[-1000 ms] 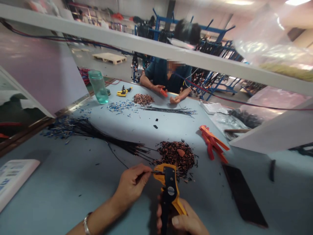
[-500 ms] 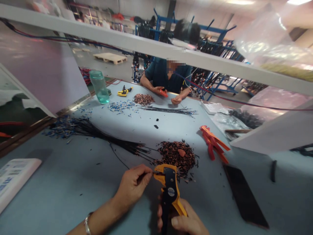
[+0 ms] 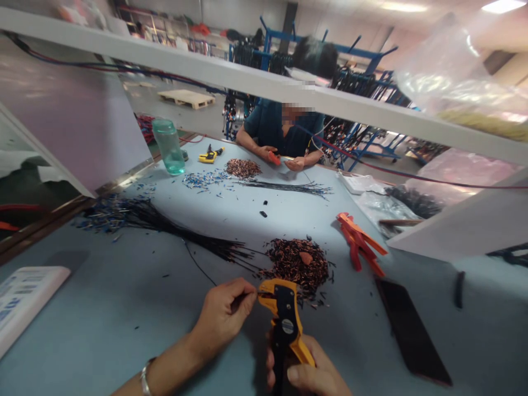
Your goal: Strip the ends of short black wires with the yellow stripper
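The person worked at a blue-grey table (image 3: pixel 136 297), where a pile of black and copper clippings (image 3: pixel 284 256) lay with an orange scrap (image 3: pixel 306 258) on top. Just on the near side of that pile, the right hand (image 3: pixel 309 371) was wrapped around the handles of a yellow-and-black wire stripper (image 3: pixel 285 308), whose head stood at the pile's near edge. The left hand (image 3: pixel 225 316), near and to the left of the pile, had thumb and fingers pinched narrow on a black wire (image 3: pixel 198 265), its end at the stripper's mouth; whether the jaws gripped it could not be told. The wire curved away to the left of the pile, beside a bundle of black wires (image 3: pixel 177 232) whose near ends pointed toward the clippings.

To the right of the pile lay a pair of red-and-orange pliers (image 3: pixel 355 240), and nearer the person on that side, a flat black slab (image 3: pixel 412 333). Well beyond the pile, to its left, stood a green bottle (image 3: pixel 168 148). Straight beyond the pile, across the table, a co-worker (image 3: pixel 268 125) sat holding a red tool (image 3: pixel 274 158).
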Tool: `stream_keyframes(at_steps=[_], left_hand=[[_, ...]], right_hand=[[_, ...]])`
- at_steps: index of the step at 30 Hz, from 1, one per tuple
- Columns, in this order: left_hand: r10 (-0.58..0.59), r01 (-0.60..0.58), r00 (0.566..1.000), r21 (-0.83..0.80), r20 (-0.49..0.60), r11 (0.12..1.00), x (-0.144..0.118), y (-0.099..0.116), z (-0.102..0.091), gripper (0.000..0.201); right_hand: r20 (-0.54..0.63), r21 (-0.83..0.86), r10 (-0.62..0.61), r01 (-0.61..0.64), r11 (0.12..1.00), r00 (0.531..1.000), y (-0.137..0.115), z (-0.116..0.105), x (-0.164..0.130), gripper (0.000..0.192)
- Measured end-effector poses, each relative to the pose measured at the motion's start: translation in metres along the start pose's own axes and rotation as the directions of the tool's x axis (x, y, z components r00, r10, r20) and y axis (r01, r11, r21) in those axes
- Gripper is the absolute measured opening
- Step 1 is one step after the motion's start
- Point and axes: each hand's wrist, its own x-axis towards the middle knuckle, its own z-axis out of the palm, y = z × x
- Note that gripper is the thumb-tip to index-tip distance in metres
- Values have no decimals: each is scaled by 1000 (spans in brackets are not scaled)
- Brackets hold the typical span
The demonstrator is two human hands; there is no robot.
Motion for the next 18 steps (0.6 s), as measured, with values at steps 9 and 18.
stream_keyframes(at_steps=[9, 18], left_hand=[[13, -13, 1000, -18, 6, 1000, 2, 2, -1, 25], [13, -12, 1000, -42, 14, 999, 1, 0, 1, 26]], right_hand=[[-80, -26, 21, -23, 999, 997, 6, 0, -3, 48], [-172, -26, 40, -45, 999, 984, 14, 1, -7, 51]])
